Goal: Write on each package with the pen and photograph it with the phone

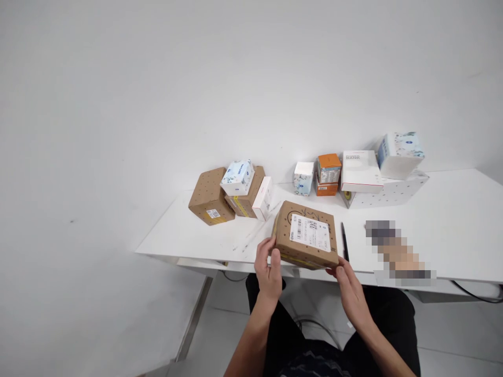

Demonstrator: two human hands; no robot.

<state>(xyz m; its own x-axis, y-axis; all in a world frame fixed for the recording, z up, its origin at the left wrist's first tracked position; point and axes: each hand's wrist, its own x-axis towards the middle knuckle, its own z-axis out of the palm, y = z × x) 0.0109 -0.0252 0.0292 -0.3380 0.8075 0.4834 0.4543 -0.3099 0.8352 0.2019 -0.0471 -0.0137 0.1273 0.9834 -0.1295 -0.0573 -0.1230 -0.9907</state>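
Note:
A brown cardboard box point(325, 224) with a white shipping label point(310, 233) and yellow tape is tilted at the table's front edge. My left hand point(269, 267) grips its left side, the thumb toward me. At the box's lower right corner, my right hand point(349, 285) has its fingers closed, the fingertips partly hidden beneath. Just right of the box lies a black pen point(345, 241) on the white table point(456, 225).
Left behind stand two cardboard boxes point(208, 193), a blue-white box point(238, 177) and a white box point(262, 198). Along the wall are orange boxes point(329, 167), a power bank box point(360, 170), a long white box point(401, 189) and blue-white boxes point(400, 154). A pixelated item point(396, 251) lies right.

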